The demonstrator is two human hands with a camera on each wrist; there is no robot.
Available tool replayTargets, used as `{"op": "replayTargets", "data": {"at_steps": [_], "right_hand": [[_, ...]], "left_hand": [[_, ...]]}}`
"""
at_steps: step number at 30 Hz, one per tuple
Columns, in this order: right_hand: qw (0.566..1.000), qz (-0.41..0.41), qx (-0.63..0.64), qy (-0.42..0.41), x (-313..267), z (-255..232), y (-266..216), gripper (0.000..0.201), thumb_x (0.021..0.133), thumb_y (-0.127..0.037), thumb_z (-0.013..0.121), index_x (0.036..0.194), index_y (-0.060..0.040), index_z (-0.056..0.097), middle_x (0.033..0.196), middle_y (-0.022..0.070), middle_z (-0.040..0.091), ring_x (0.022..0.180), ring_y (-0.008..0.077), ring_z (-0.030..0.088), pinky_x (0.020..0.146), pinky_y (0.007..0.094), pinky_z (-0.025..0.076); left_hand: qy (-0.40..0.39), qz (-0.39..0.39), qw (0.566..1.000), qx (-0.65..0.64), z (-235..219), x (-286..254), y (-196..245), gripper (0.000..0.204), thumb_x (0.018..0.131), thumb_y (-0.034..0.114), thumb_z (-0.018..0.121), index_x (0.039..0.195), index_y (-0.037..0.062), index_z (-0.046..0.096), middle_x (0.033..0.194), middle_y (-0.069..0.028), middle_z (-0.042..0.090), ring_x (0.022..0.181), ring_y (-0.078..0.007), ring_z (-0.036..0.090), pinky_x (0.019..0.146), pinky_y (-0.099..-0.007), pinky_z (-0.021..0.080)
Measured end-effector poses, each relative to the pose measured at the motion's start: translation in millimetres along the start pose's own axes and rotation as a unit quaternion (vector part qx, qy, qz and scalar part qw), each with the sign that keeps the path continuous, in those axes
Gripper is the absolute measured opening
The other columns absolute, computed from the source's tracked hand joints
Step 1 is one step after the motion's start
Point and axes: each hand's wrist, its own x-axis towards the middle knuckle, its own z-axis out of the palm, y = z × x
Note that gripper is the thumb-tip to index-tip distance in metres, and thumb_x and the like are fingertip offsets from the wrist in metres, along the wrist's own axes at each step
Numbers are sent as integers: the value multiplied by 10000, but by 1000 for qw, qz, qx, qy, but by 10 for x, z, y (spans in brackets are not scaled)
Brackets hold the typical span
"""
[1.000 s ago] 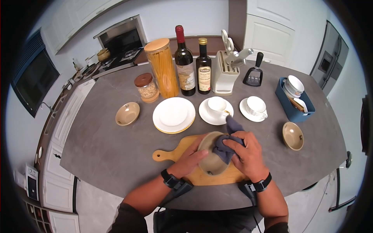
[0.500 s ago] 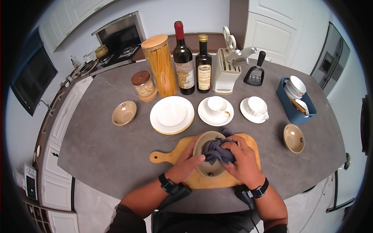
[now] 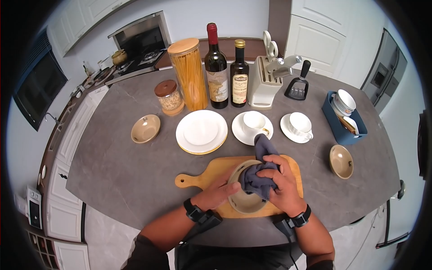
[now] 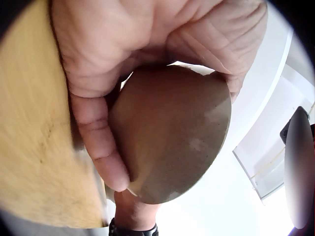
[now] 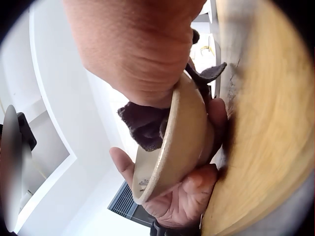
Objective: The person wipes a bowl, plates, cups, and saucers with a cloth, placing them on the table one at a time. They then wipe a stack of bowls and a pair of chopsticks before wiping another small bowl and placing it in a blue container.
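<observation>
Noted tan bowl (image 3: 245, 205) at lower centre of head view, tilted over wooden board (image 3: 288, 167). Observed left hand (image 3: 218, 194) with fingers gripping bowl's side, right hand (image 3: 286, 191) with fingers gripping dark cloth (image 3: 260, 181) against its inside. Logged white plates (image 3: 201, 131) above board's handle.

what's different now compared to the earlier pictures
The bowl has shifted slightly toward the person over the cutting board. Since the middle picture, the cloth has moved rightward, its loose end reaching farther out. Nothing was let go: the left hand holds the bowl, the right hand the cloth. Board and plates stayed put.
</observation>
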Motion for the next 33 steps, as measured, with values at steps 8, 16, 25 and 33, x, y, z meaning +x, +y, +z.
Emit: {"op": "replayTargets", "data": {"at_steps": [8,16,25,33], "right_hand": [[986,160,44,-5,-23,58,-82,577,704,187,683,1204,-99,694,1407,193,580,1236,391,650,1015,394,544],[998,48,-6,39,-19,60,14,553,694,204,658,1166,-75,725,1425,192,576,1240,381,646,1047,415,526],[990,132,53,7,-8,75,-51,552,703,204,654,1174,-75,724,1448,195,567,1271,368,637,1053,395,516],[997,64,17,49,-23,83,-6,497,708,203,685,1125,-61,746,1452,195,575,1280,366,637,1068,405,513]], "left_hand": [[68,107,985,116,116,-18,-87,1034,954,355,834,1696,31,191,1643,-113,382,1521,-215,382,1257,-387,331],[-3,54,998,23,-89,47,-124,1014,975,454,797,1696,38,219,1642,-115,399,1519,-216,388,1256,-395,329],[77,118,980,138,65,13,-122,1058,933,390,857,1690,42,206,1642,-119,381,1529,-224,377,1256,-404,340],[45,121,982,139,-9,14,-135,1045,945,446,833,1684,30,223,1629,-119,403,1514,-222,395,1248,-406,347]]}}
